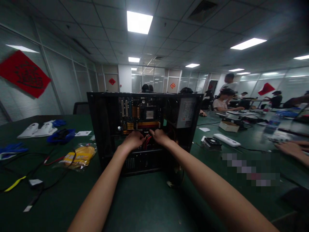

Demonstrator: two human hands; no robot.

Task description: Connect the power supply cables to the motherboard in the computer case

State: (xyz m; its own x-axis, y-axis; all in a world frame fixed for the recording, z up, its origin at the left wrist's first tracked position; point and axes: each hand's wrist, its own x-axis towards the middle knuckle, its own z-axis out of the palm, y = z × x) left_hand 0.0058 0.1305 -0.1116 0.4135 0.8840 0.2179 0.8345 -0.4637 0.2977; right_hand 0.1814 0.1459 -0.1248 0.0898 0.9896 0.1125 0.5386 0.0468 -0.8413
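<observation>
Computer case (pixel 149 162): black; upright on the green surface (pixel 142 199), open side facing the arms; well in from the surface's far left corner.
Circuit board (pixel 154 104): mounted inside, upper middle of the case; orange slots (pixel 148 125) along its lower part.
Power supply (pixel 186 112): inside, upper right corner of the case.
Left hand (pixel 133 140): inside the case, just below the slots; fingers bent, tips at the red cables (pixel 149 140); grip on them or merely touching, cannot tell.
Right hand (pixel 160 137): near the left one, on the cables' other side; fingers curled, tips partly hidden; state of grip cannot be told.
Surface, toward far left corner: white items (pixel 48 130); blue tray (pixel 54 139) with dark contents.
Surface, left of case: yellow packet (pixel 82 156) in clear plastic; yellow-marked cable (pixel 15 183).
Surface, right of case: dark fan unit (pixel 211 143); white power strip (pixel 226 140); cardboard box (pixel 229 126); farther right, co-worker's hand (pixel 291 147).
</observation>
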